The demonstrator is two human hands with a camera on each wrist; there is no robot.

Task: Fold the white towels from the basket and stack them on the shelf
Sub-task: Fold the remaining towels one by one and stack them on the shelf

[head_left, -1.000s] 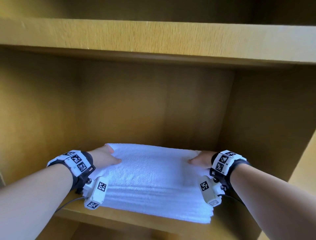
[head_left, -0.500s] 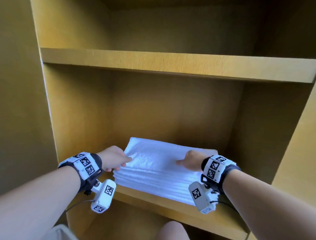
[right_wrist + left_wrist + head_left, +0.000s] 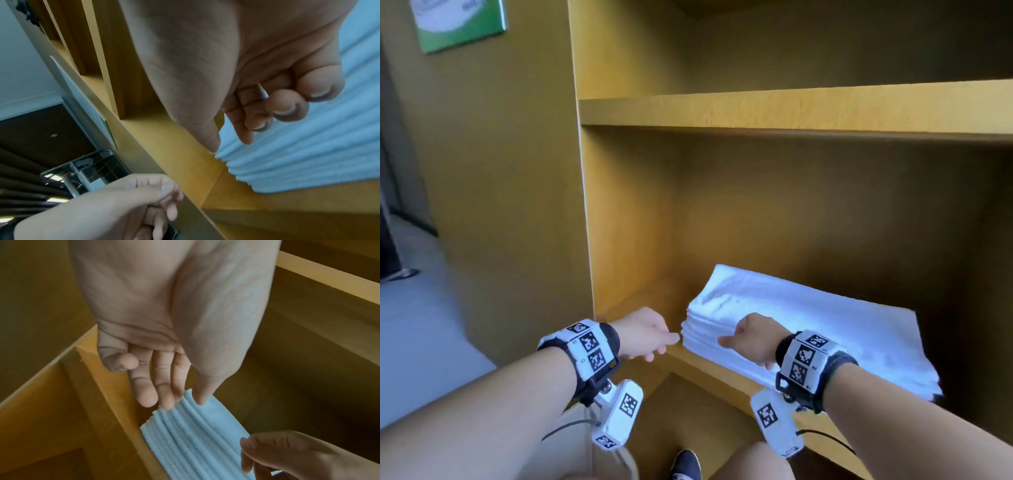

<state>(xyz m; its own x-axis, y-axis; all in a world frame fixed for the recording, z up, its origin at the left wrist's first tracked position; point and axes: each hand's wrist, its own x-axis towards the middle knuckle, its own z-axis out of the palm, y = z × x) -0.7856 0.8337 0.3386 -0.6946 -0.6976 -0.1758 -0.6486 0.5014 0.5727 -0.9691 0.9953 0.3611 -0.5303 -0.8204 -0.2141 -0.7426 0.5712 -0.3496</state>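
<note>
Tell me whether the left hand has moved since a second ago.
Yes. The left hand has pulled off the stack of folded white towels, back toward the wooden shelf's front edge.

A stack of folded white towels [image 3: 811,329] lies flat on the yellow wooden shelf [image 3: 709,368], in the compartment under the next board up. The pile sits toward the shelf's front edge, its layered folded edges facing outward and evenly aligned, with its right front corner overhanging that edge. Bare shelf shows to its left, between the stack and the side wall.
</note>
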